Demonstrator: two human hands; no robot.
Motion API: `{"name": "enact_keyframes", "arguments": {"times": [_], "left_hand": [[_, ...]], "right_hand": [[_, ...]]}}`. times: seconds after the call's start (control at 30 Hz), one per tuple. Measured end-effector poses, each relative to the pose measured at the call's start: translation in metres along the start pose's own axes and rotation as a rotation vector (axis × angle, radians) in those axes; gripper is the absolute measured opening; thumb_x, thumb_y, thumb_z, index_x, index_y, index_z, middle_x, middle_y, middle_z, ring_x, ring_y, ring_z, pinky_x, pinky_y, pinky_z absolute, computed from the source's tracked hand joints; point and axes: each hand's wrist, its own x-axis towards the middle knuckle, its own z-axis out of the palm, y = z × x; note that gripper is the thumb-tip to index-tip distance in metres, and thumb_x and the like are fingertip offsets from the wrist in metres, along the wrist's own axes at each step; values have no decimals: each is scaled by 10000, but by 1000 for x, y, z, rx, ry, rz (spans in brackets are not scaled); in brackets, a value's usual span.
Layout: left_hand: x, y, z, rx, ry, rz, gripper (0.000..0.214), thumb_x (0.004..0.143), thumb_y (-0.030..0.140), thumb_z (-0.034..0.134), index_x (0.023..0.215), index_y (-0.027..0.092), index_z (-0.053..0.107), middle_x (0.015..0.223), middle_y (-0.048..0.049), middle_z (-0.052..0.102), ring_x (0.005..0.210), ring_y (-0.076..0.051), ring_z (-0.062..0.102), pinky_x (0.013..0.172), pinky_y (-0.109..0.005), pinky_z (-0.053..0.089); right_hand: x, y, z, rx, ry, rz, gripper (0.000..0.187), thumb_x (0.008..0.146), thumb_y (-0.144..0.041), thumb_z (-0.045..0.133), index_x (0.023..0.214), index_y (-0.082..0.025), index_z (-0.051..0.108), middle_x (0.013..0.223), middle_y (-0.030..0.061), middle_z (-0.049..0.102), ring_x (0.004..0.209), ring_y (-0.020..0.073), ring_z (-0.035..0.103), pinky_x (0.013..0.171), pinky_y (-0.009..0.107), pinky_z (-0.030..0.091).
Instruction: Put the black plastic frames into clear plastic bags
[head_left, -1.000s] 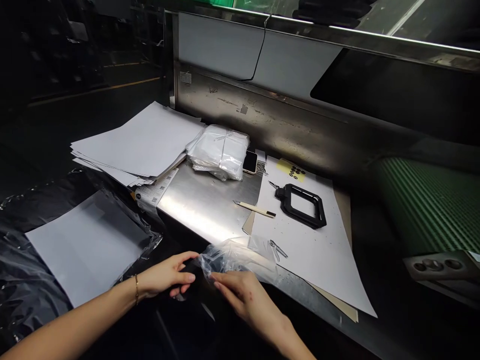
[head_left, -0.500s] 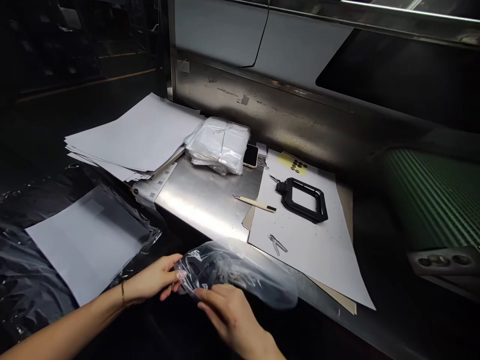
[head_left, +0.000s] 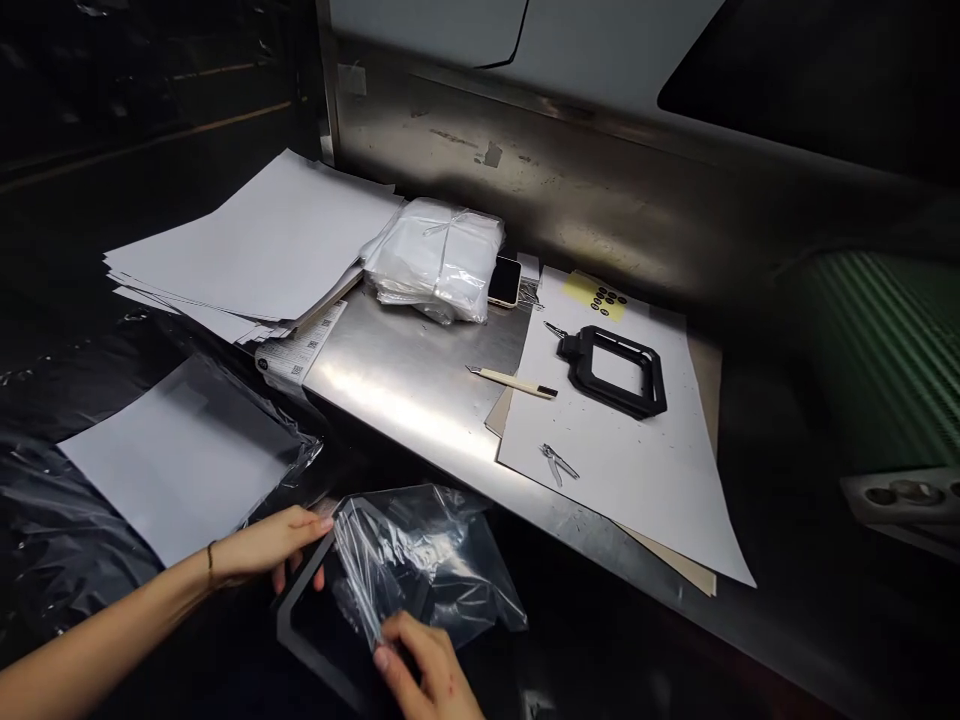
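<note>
Below the table's front edge, my left hand [head_left: 264,545] grips the upper left corner of a dark frame-shaped part [head_left: 315,625]. A clear plastic bag [head_left: 420,560] lies crumpled over the right side of that part. My right hand [head_left: 421,670] pinches the bag's lower edge at the bottom of the view. A second black frame part [head_left: 616,372] lies on a white sheet [head_left: 645,480] on the steel table [head_left: 405,385].
On the steel table lie a pencil-like tool [head_left: 514,382], small tweezers [head_left: 559,464], a yellow sticker card [head_left: 598,296], a phone [head_left: 505,281], a bundle of clear bags [head_left: 436,258] and a paper stack [head_left: 255,245]. A bagged white sheet [head_left: 184,455] lies at left. A green conveyor [head_left: 885,350] runs at right.
Both hands have dropped below the table edge with the plastic bag. The dark frame part now shows in my left hand, with the bag partly over it. The view has tilted down.
</note>
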Motion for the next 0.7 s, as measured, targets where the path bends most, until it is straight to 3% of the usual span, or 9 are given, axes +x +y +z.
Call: {"name": "enact_keyframes", "arguments": {"times": [0.1,0.27,0.37,0.47,0.53,0.6,0.63,0.7], "left_hand": [[3,-11,-9,68,28,-29,464,775,518,391,543,132,502,372,32,526,261,-47,388,300,-175,194],[6,-2,-10,74,64,-9,447,799,465,407,578,120,584,348,56,520,254,-34,320,355,-190,257],[-6,10,-5,-17,72,-4,414,783,459,434,594,131,601,388,19,566,293,-48,395,354,-182,227],[-24,12,-1,-134,-40,-21,435,727,528,466,742,135,650,671,-75,682,537,-131,593,431,-188,338],[-25,6,1,-312,-144,-92,668,658,691,353,862,124,644,865,-149,673,655,-226,632,476,-262,412],[-11,-4,-1,-662,-165,-201,857,566,795,249,909,103,620,892,-191,656,630,-288,632,463,-348,438],[0,-8,-2,-869,-130,-246,859,542,801,286,896,91,614,855,-194,658,611,-302,628,462,-380,446],[26,-15,-6,-1070,-46,-247,714,593,722,408,856,88,603,774,-152,664,596,-276,625,484,-390,468]], "right_hand": [[23,0,-15,42,36,29,138,804,-313,483,773,-237,594,740,-5,627,721,155,563,651,221,410],[55,4,-39,86,165,-4,165,817,-295,467,759,-210,596,685,14,552,640,148,512,610,257,380],[66,-6,-51,128,224,-35,167,813,-281,474,785,-211,624,710,27,526,647,148,501,579,259,378],[70,-24,-55,203,235,-51,180,821,-282,466,791,-230,635,717,25,516,636,138,500,551,249,385],[70,-33,-50,293,193,-64,171,812,-294,485,764,-250,642,710,19,529,632,136,508,555,248,392],[69,-38,-35,350,43,-138,163,789,-330,510,754,-275,659,738,22,561,637,142,526,569,256,401],[69,-39,-25,358,-54,-185,166,770,-365,525,733,-291,669,735,19,574,632,148,537,576,262,406],[67,-37,-2,336,-221,-227,187,742,-431,534,702,-317,677,693,11,593,600,160,555,558,267,414]]}}
